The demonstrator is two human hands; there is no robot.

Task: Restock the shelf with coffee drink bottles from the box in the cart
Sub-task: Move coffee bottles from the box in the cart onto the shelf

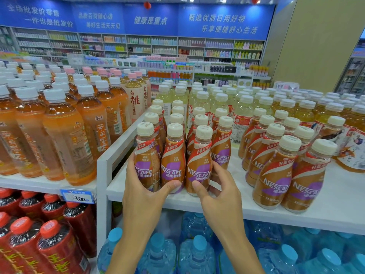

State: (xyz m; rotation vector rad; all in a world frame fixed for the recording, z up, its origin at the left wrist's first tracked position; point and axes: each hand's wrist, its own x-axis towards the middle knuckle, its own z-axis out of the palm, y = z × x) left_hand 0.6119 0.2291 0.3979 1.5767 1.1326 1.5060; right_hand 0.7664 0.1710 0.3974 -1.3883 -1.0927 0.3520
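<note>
Coffee bottles [173,167], three: we are clasping two in the left hand [142,192], one in the right hand [219,192], ideally seating them upright, labels forward.

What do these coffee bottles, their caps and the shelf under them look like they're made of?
The coffee bottles look plastic: clear at the neck, wrapped in glossy printed sleeves. The caps: cream plastic, matte, ribbed sides. The shelf: white, smooth, probably painted metal or laminate; can't tell which.
</note>
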